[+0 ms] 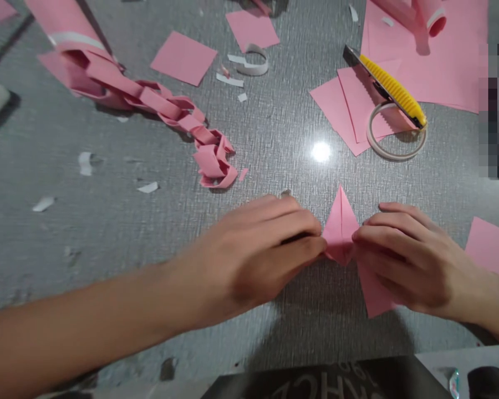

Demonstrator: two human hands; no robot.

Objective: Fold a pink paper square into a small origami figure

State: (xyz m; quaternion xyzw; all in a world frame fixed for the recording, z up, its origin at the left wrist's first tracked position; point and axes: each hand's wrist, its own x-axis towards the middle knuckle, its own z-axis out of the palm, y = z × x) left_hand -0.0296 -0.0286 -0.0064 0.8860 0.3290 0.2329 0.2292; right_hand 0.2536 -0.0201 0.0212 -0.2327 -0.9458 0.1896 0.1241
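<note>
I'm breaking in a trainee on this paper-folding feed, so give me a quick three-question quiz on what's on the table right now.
1. True or false: both the left hand and the right hand touch the folded pink paper.
2. What lies across the tape ring? A) scissors B) yellow utility knife C) ruler
3. Fill in: the pink paper chain lies on the person's ____ side of the grey table.

Key:
1. True; the fingertips of both hands pinch it from either side.
2. B, the yellow utility knife, which also rests on loose pink sheets.
3. Left.
</note>
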